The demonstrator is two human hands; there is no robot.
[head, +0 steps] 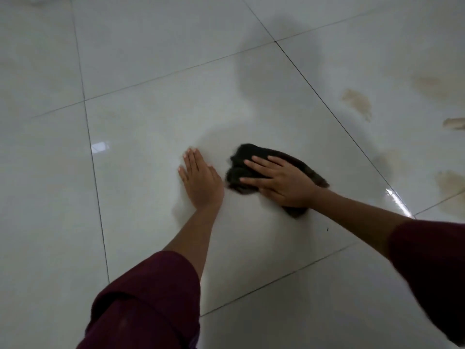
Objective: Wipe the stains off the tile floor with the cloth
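Note:
A dark crumpled cloth (pixel 241 157) lies on the glossy white tile floor (pixel 156 127) near the middle of the view. My right hand (pixel 281 182) presses flat on top of it, fingers spread and pointing left. My left hand (pixel 201 180) rests palm down on the bare tile just left of the cloth, fingers together, holding nothing. Several brownish stains mark the tiles to the right: one stain (pixel 358 103) beyond the grout line, another stain (pixel 450 182) near the right edge. The tile under my hands looks clean.
Dark grout lines (pixel 98 197) divide the floor into large tiles. More faint brown smears (pixel 430 85) sit at the upper right. My shadow (pixel 276 61) falls across the tiles ahead. Dark red sleeves (pixel 151 298) cover both forearms.

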